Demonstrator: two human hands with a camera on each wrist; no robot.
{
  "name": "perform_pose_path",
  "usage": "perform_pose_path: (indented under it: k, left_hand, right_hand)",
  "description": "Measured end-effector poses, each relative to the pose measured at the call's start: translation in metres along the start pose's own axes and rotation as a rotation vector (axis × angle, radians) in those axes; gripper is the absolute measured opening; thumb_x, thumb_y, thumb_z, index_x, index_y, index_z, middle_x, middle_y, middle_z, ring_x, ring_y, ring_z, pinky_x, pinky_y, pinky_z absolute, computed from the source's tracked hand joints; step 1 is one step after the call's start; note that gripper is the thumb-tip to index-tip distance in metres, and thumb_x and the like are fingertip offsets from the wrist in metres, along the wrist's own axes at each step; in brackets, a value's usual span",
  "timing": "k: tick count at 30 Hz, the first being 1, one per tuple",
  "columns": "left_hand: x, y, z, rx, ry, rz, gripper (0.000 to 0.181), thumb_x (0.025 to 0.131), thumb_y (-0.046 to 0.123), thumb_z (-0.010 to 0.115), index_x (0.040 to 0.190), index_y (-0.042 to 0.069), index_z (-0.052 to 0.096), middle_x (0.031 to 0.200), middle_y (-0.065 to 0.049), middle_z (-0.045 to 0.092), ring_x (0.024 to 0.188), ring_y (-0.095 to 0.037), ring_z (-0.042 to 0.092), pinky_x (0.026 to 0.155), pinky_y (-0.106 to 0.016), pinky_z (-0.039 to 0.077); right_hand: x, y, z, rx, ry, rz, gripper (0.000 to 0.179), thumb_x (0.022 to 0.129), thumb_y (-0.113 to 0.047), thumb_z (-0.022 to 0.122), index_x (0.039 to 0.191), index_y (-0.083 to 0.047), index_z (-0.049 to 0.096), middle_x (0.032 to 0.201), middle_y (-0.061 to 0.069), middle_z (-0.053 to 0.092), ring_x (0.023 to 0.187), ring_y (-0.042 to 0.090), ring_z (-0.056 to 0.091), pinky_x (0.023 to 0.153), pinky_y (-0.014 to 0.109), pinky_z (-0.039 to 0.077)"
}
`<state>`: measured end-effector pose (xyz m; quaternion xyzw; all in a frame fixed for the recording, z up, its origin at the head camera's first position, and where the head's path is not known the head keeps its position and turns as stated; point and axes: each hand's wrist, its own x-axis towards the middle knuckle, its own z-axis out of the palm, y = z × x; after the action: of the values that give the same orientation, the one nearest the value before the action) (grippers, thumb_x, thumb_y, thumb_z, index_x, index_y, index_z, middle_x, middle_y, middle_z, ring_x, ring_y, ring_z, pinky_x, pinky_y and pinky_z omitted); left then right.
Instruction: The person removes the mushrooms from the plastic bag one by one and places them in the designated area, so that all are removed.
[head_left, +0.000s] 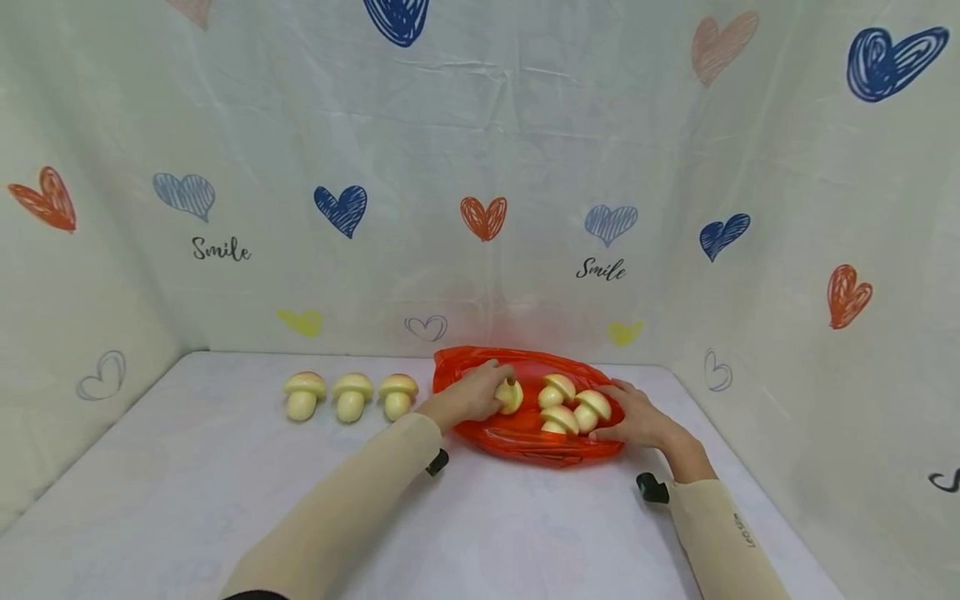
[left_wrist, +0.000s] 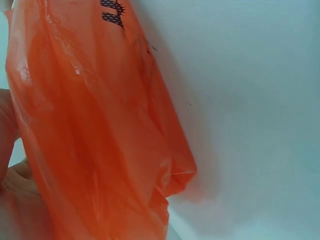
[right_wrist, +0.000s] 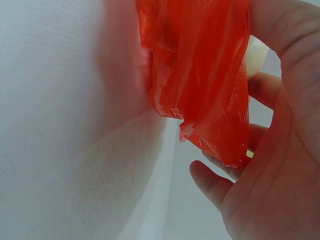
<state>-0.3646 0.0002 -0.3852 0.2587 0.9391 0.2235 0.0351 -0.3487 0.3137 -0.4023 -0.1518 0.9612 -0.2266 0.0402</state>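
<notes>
In the head view a red plastic bag (head_left: 517, 446) lies spread with its mouth up near the back of the table. My left hand (head_left: 480, 393) reaches over its left side and holds a toy mushroom (head_left: 512, 398) by the fingertips inside the mouth. Three more mushrooms (head_left: 557, 390) with pale stems and rounded caps lie in the bag. At the right end, my right hand (head_left: 639, 418) grips the bag's edge, thumb toward the front and fingers on the far side. The right wrist view shows the thumb and fingers around the red plastic (right_wrist: 205, 75); the left wrist view mostly shows the bag's outside (left_wrist: 95, 110).
Three mushrooms (head_left: 352, 397) stand in a row on the white table (head_left: 187, 500), left of the bag. Behind the table hangs a white curtain (head_left: 420, 275) printed with hearts. Black wrist-camera parts (head_left: 652, 488) sit under the wrists.
</notes>
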Motion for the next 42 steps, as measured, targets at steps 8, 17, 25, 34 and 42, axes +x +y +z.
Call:
perform_pose_path:
  k: [8,17,25,34,42]
  left_hand:
    - [-0.0044,-0.0034,-0.0008,0.008,-0.030,-0.003,0.067,0.087,0.014,0.070,0.144,0.033,0.041,0.121,-0.006,0.041,0.101,-0.022,0.052,0.091,-0.039,0.049]
    - [-0.0040,-0.0072,-0.0003,0.035,-0.030,0.013,0.060,0.084,0.017,0.074,0.136,0.025,0.048,0.127,-0.004,0.045,0.109,-0.022,0.050,0.096,-0.040,0.045]
    - [-0.0064,-0.0083,0.0020,0.004,-0.052,-0.005,0.069,0.084,0.020,0.074,0.144,0.028,0.040,0.140,-0.008,0.040,0.123,-0.027,0.044,0.100,-0.048,0.041]
    - [-0.0083,-0.0081,-0.0015,-0.001,-0.105,-0.032,0.065,0.086,0.014,0.071,0.143,0.030,0.043,0.135,-0.006,0.038,0.116,-0.024,0.045,0.097,-0.046,0.043]
    - [-0.0066,-0.0054,0.0000,0.002,-0.104,-0.021,0.061,0.089,0.010,0.065,0.141,0.033,0.044,0.132,-0.006,0.040,0.109,-0.021,0.048,0.095,-0.045,0.045]
  right_hand:
    - [-0.0009,0.0000,0.0011,-0.007,-0.002,-0.015,0.088,0.072,-0.047,0.078,0.142,-0.007,0.041,0.150,0.026,0.019,0.133,0.048,0.019,0.096,0.070,0.030]
    - [-0.0018,-0.0017,-0.0010,-0.001,-0.009,-0.002,0.088,0.073,-0.045,0.078,0.143,-0.008,0.040,0.151,0.025,0.018,0.134,0.047,0.018,0.096,0.071,0.028]
    - [-0.0004,-0.0005,-0.0003,0.007,-0.010,0.002,0.088,0.072,-0.046,0.078,0.142,-0.008,0.041,0.150,0.025,0.018,0.133,0.047,0.019,0.096,0.070,0.030]
    - [-0.0009,-0.0028,-0.0008,0.010,-0.009,0.014,0.088,0.072,-0.046,0.079,0.143,-0.009,0.040,0.151,0.024,0.018,0.134,0.046,0.019,0.096,0.070,0.030]
    - [-0.0009,-0.0034,-0.0004,0.012,-0.015,0.005,0.088,0.073,-0.046,0.078,0.143,-0.008,0.040,0.151,0.025,0.018,0.134,0.047,0.018,0.096,0.070,0.030]
